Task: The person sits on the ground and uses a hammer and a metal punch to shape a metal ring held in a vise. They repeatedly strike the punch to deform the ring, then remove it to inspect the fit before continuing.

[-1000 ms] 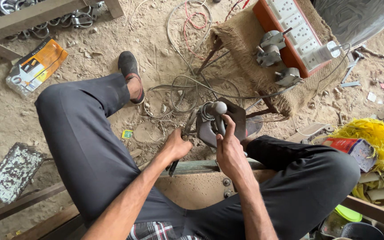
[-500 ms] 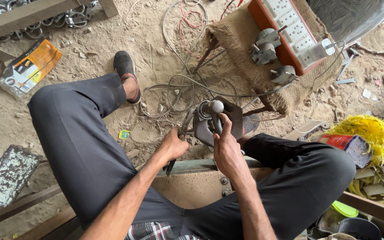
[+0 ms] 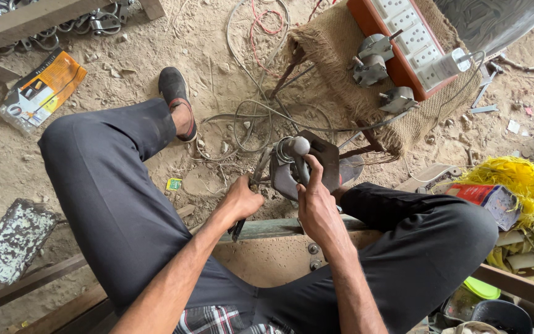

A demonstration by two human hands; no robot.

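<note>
A grey metal motor-like part (image 3: 298,166) with a rounded knob on top stands on the sandy ground between my knees. My right hand (image 3: 317,204) is shut on its near side, fingers wrapped around the body. My left hand (image 3: 240,201) is shut on a dark hand tool (image 3: 246,204) whose tip reaches the part's left side and whose handle sticks out below my fist. Grey cables (image 3: 248,120) run from the part across the ground.
A stool draped in burlap (image 3: 341,68) carries an orange-and-white socket board (image 3: 406,37) and metal parts. Yellow fibre bundle (image 3: 517,182) and a red box (image 3: 486,198) lie right. A printed packet (image 3: 41,89) and speckled slab (image 3: 10,241) lie left. A wooden beam (image 3: 261,229) crosses under my legs.
The view has shifted slightly. Both hands stay on the part and the tool with only small movement.
</note>
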